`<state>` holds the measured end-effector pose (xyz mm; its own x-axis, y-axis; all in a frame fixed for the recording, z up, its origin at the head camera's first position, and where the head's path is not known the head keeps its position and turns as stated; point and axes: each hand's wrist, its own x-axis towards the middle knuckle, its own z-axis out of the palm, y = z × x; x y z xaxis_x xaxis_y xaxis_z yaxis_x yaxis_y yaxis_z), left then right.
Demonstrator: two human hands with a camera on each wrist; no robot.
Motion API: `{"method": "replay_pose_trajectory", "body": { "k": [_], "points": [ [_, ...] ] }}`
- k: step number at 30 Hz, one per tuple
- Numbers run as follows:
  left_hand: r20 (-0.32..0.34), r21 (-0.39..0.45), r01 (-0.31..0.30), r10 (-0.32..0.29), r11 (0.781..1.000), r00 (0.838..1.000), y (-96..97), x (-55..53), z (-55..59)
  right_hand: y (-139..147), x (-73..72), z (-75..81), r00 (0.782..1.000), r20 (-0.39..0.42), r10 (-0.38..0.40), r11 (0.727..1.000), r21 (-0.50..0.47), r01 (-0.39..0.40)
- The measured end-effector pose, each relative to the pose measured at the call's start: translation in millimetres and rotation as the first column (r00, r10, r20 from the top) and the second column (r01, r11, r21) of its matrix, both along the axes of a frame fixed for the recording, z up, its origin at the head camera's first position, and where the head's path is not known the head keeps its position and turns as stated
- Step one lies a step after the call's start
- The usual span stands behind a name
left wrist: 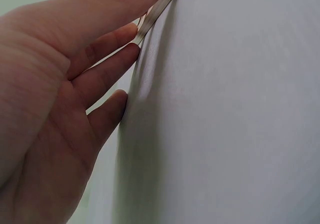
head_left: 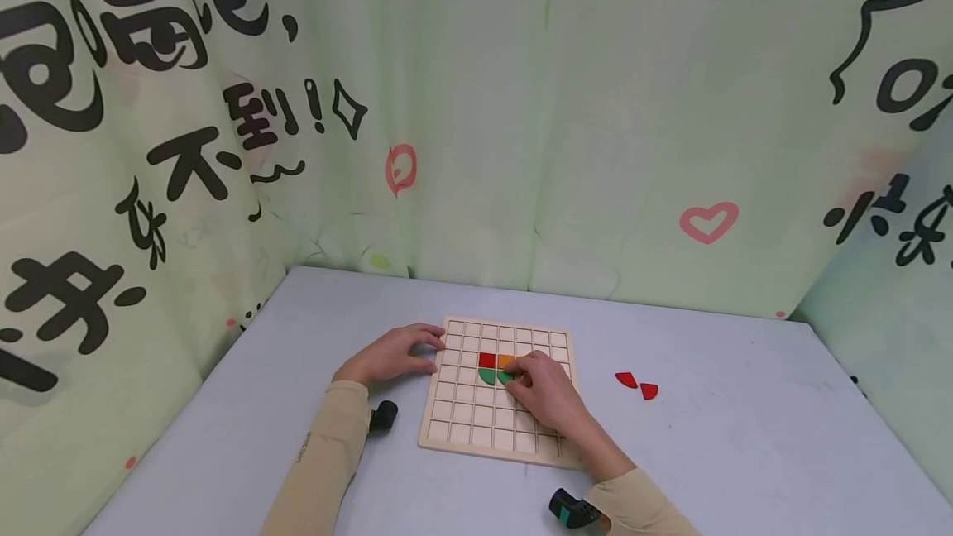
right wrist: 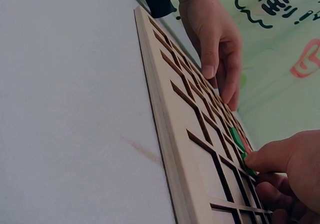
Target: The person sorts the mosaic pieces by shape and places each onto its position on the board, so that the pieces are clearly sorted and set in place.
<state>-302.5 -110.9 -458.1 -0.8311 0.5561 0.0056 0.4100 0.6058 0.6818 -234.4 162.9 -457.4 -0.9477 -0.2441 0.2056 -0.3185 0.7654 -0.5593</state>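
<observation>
A wooden grid board [head_left: 462, 412] lies on the table. Against its left edge rest the fingertips of my left hand [head_left: 398, 354], fingers nearly straight; the left wrist view shows thumb and fingers along the edge. My right hand [head_left: 549, 394] reaches over the board's right side and pinches a green quarter-circle piece [head_left: 504, 376] at a middle cell. Left of that sits another green quarter-circle piece [head_left: 487, 376]. Above them are a red square piece [head_left: 487, 360] and an orange piece [head_left: 505, 361], the latter partly covered by my right fingers.
Two red pieces with curved edges, one [head_left: 626, 380] and another [head_left: 649, 391], lie on the white table [head_left: 744, 428] right of the board. Dark wrist devices, left [head_left: 384, 416] and right [head_left: 572, 509], sit by the sleeves. Printed curtains [head_left: 476, 106] hang behind the table.
</observation>
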Motion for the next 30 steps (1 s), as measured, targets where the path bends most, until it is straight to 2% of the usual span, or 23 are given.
{"method": "replay_pose_trajectory", "body": {
  "k": [20, 30],
  "points": [
    [0.0, 0.004, 0.009, -0.009, 1.0, 1.0, -1.2, -0.8, -0.5, 0, 1.7, -0.9, 1.0, -0.01, -0.008, 1.0, -0.026, 0.008],
    [0.002, 0.007, 0.01, -0.01, 1.0, 1.0, -1.3, -1.9, -1.1, 12, 5.1, 1.5, 0.997, -0.009, -0.07, 0.997, -0.042, 0.07]
  ]
}}
